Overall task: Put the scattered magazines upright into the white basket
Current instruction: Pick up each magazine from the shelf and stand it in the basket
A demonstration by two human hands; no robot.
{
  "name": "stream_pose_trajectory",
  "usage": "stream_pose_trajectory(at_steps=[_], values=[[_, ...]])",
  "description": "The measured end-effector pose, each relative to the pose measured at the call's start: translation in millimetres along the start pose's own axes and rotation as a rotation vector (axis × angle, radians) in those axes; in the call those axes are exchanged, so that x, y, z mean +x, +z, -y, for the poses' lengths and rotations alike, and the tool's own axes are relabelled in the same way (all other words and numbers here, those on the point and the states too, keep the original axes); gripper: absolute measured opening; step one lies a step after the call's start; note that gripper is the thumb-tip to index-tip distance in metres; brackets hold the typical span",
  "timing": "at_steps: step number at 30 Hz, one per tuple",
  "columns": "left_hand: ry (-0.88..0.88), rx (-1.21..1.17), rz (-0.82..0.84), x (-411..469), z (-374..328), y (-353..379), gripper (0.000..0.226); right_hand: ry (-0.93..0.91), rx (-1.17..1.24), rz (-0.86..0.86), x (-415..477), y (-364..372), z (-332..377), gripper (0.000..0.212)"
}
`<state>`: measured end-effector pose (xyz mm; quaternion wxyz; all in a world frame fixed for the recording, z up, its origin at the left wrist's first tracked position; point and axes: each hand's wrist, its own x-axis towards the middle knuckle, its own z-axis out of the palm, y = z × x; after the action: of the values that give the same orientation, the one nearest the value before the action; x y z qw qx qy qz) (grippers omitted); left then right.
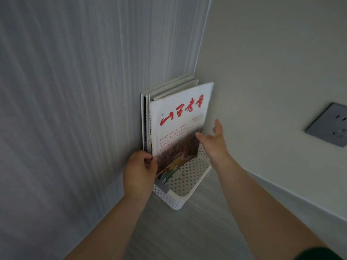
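Head view: one white basket [178, 202] sits in the wall corner, holding at least four upright magazines [170, 88]. The left hand [139, 170] pinches their lower edges. The right hand [215, 142], fingers straight, meets the red-titled front magazine [178, 117]. One wall socket [327, 124] shows at right.

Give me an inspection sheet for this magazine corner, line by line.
Surface: grey wood-grain surface.
Job's things: white basket in the corner; magazines upright inside, red-titled magazine in front.
Clutter: nothing seen.
Hands: left hand grips the magazines' lower left edge; right hand open at the red-titled magazine's right edge.
Cables: nothing seen.
Surroundings: striped wall left; plain wall right with grey socket.
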<state>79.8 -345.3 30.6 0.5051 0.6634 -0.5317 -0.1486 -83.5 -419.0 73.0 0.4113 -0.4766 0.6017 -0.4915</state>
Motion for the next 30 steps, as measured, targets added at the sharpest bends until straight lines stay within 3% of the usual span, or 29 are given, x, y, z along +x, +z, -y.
stream_pose_trajectory(at_steps=[5,10,24,30], values=[[-0.041,-0.091,-0.007,-0.3,-1.1,3.8,0.013,0.071,-0.044,0.323,-6.0,26.6,-3.3,0.073],[-0.022,-0.069,-0.008,5.0,5.6,5.7,0.013,0.087,-0.065,0.416,-8.0,48.7,-1.9,0.072],[-0.036,-0.126,0.063,-7.4,7.9,-1.1,0.005,-0.015,-0.132,0.355,-22.1,39.5,-5.9,0.071],[0.003,-0.141,0.183,-54.9,-17.2,-9.8,0.010,-0.016,-0.196,0.172,-51.2,-3.8,-21.6,0.041]])
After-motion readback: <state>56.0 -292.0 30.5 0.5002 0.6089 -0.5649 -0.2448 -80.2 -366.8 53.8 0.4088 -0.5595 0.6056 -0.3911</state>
